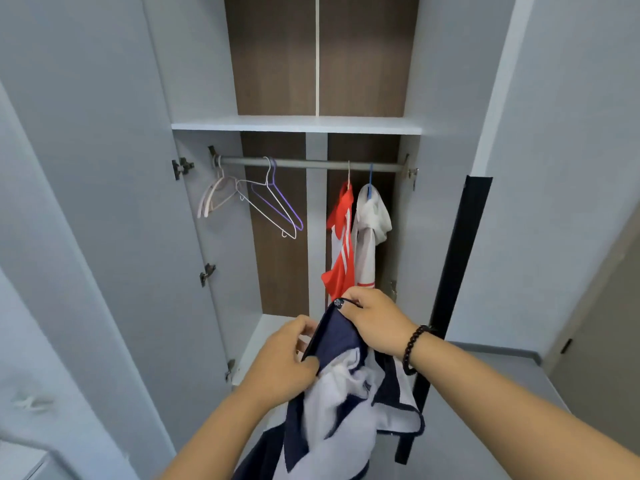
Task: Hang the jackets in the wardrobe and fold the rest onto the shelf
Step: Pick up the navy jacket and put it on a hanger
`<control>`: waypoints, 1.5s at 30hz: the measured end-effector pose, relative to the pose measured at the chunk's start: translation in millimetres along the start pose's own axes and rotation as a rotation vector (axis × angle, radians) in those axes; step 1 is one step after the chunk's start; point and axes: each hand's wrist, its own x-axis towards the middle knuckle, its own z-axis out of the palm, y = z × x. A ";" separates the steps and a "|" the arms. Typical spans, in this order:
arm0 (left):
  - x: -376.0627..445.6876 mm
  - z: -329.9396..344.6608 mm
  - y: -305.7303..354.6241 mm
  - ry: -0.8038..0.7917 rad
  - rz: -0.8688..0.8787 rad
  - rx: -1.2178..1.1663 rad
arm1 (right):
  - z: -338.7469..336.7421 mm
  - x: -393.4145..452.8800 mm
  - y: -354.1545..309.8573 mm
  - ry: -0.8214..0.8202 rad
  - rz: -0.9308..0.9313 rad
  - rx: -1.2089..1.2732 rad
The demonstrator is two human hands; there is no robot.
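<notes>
While both hands hold it up before the open wardrobe [104, 168], the navy and white jacket [341, 386] hangs bunched between and below them. The left hand [280, 362] has fingers and thumb curled round a navy edge; the right hand [374, 323], a bead bracelet [414, 348] on its wrist, pinches the garment's top edge just beside a dark button. Just above and beyond the right hand, a red jacket [341, 244] and a white jacket [370, 226] hang from the rail [311, 164]. Well above the left hand, bare hangers [256, 199] sit on that rail. Higher still runs the shelf [294, 125].
</notes>
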 end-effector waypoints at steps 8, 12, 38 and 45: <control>-1.4 -14.1 -70.4 -0.089 -0.105 -0.294 | 12.9 48.3 -60.5 0.078 -0.056 0.161; 10.9 -48.0 -93.4 0.042 -0.255 -0.420 | 19.0 71.2 -63.8 0.134 -0.161 -0.132; 200.0 -143.2 -93.2 0.356 -0.295 -0.913 | 26.5 243.1 56.4 -0.170 -0.288 -0.136; 200.8 -62.7 -78.2 0.479 -0.185 -0.709 | 33.8 297.8 43.5 -0.211 -0.263 0.031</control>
